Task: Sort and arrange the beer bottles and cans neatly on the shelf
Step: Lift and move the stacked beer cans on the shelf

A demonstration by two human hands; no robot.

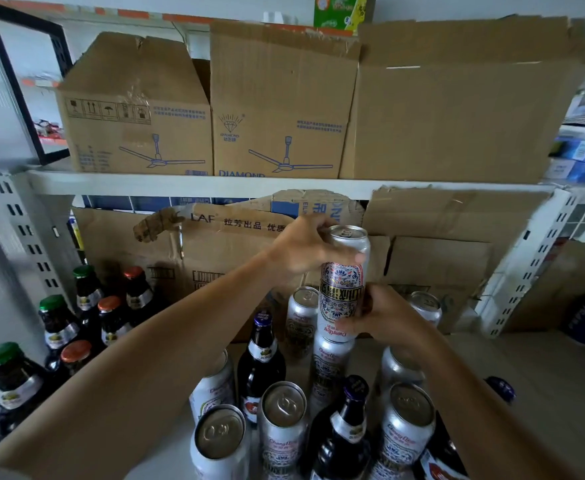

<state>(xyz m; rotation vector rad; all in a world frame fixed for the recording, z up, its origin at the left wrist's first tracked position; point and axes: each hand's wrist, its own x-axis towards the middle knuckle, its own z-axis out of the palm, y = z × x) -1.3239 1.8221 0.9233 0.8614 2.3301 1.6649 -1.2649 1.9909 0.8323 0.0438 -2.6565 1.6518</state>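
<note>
Both grip the patterned beer can (341, 289): your left hand (301, 247) at twelve o'clock, right hand (388, 320) at six, likely steadying it atop the lower can (329, 362).

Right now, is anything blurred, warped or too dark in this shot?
Head view: the left hand smears slightly on the held can; the wide lens bows the upper shelf edge and splays its uprights; the bottles at left sit in shadow.

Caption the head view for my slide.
A patterned can, held by left hand and right hand above a second can.
</note>
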